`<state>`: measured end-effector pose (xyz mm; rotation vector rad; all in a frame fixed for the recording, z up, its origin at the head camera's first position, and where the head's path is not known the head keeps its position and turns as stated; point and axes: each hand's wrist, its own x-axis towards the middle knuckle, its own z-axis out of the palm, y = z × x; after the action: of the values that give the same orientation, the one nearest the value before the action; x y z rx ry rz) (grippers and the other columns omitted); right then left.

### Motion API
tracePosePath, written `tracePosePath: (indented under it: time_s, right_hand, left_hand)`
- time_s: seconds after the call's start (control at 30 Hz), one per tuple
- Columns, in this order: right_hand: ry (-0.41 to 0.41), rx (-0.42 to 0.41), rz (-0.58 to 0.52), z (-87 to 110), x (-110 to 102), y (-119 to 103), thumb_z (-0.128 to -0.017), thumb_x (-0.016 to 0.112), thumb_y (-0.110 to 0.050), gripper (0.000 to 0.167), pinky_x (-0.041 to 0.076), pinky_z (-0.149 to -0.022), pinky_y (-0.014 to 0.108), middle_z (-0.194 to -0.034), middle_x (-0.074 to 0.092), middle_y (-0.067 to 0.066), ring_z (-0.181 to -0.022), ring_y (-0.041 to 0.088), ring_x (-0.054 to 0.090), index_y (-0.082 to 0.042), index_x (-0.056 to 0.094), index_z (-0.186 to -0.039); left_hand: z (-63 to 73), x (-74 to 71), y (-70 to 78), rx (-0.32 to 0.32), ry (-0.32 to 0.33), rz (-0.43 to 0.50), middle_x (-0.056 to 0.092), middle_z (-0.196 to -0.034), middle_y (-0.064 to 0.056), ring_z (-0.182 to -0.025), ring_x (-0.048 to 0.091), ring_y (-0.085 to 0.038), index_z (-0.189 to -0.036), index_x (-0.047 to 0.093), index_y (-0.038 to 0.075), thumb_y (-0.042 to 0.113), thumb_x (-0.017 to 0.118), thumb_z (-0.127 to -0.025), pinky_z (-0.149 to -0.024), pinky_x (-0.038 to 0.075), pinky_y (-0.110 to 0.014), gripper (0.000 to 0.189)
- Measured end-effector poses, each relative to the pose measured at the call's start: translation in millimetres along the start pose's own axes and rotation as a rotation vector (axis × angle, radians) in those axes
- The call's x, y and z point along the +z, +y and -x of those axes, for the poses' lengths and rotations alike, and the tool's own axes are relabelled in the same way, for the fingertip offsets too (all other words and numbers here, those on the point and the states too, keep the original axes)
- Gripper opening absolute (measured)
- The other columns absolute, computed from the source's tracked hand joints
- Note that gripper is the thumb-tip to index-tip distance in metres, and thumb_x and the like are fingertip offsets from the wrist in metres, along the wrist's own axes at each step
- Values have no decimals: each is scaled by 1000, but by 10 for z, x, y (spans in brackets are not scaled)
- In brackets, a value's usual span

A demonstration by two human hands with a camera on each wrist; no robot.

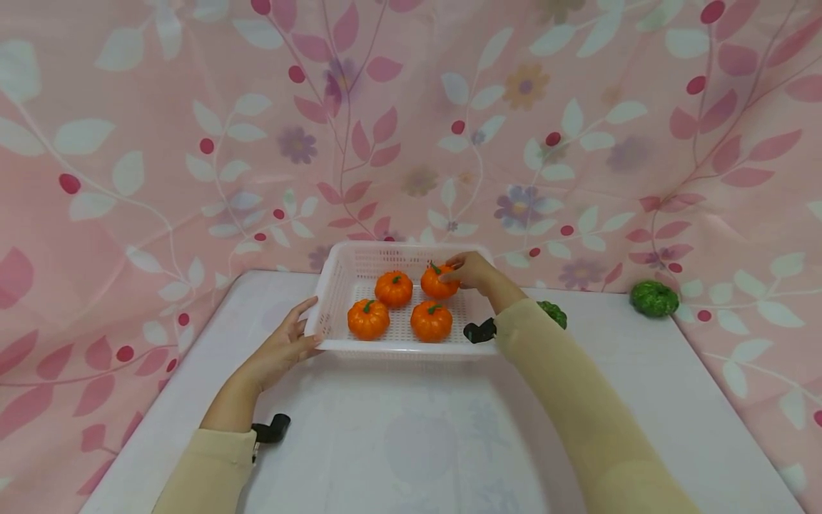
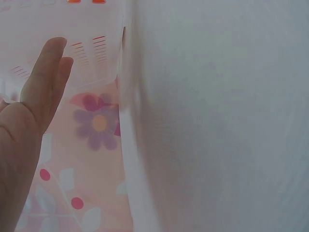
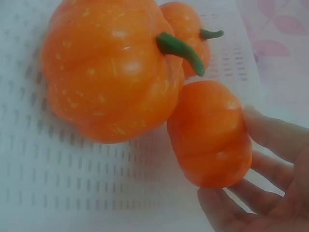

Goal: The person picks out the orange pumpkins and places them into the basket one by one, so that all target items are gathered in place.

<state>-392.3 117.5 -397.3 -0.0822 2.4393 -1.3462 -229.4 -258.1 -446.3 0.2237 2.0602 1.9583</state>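
Observation:
A white plastic basket [image 1: 404, 348] with slotted walls stands at the back of the table. Several small orange toy pumpkins with green stems lie in it. My right hand [image 1: 474, 273] holds the back-right pumpkin [image 1: 438, 284], fingers and thumb around its side; in the right wrist view this pumpkin [image 3: 211, 140] sits within the fingers, beside a nearer one [image 3: 111, 67]. Against the basket's left end rests my left hand [image 1: 285, 350], thumb by the front corner. The left wrist view shows its fingers [image 2: 46, 72] nearly straight along the slotted wall.
A green pumpkin-like vegetable [image 1: 653, 298] lies at the table's back-right corner. Another green one [image 1: 554, 314] is partly hidden behind the right sleeve. The white-covered table [image 1: 411, 442] meets a pink floral curtain [image 1: 411, 128] right behind the basket.

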Motion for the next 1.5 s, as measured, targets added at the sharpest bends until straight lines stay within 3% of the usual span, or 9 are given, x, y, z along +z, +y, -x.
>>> tracePosePath:
  time_s: [0.23,0.4,0.8,1.07,1.3,1.5]
  right_hand:
    - [-4,-3,130,-74,35,99,-90,76,-18,52,48,-103,42,-140,52,19,-120,32,55,-3,57,-136]
    - [-11,-27,188,-77,58,126,-90,76,-21,52,47,-104,44,-140,52,21,-117,33,55,-4,57,-136]
    - [-31,-56,219,-12,73,108,-92,74,-17,52,49,-102,41,-141,50,22,-121,34,54,-2,55,-137]
    - [-67,-34,202,-27,73,119,-92,74,-15,50,50,-100,40,-140,52,21,-120,33,56,-2,54,-137]
    - [-77,-14,181,-28,64,125,-92,74,-14,51,49,-102,41,-141,52,20,-119,32,58,-3,54,-138]
    - [-77,-23,179,-29,74,121,-92,73,-13,51,50,-101,41,-141,51,21,-118,32,58,-3,53,-138]
  left_hand:
    - [8,15,-2,14,-18,15,27,-156,-25,-130,44,-39,-161,7,26,4,57,-101,-98,51,-30,81]
    - [7,11,-5,20,-20,20,27,-156,-26,-130,45,-39,-161,6,25,5,57,-101,-97,51,-29,81]
    - [19,7,-5,18,-16,16,27,-156,-25,-128,46,-37,-161,6,25,4,56,-101,-98,51,-30,81]
    - [13,12,1,26,-15,11,27,-156,-27,-129,45,-41,-161,6,25,4,56,-101,-98,51,-30,80]
    - [2,14,-10,23,-14,11,27,-155,-27,-119,55,-24,-161,7,24,4,56,-101,-99,50,-32,80]
    - [13,26,1,21,-4,9,28,-155,-28,-115,57,-19,-161,7,24,4,56,-101,-99,51,-32,80]
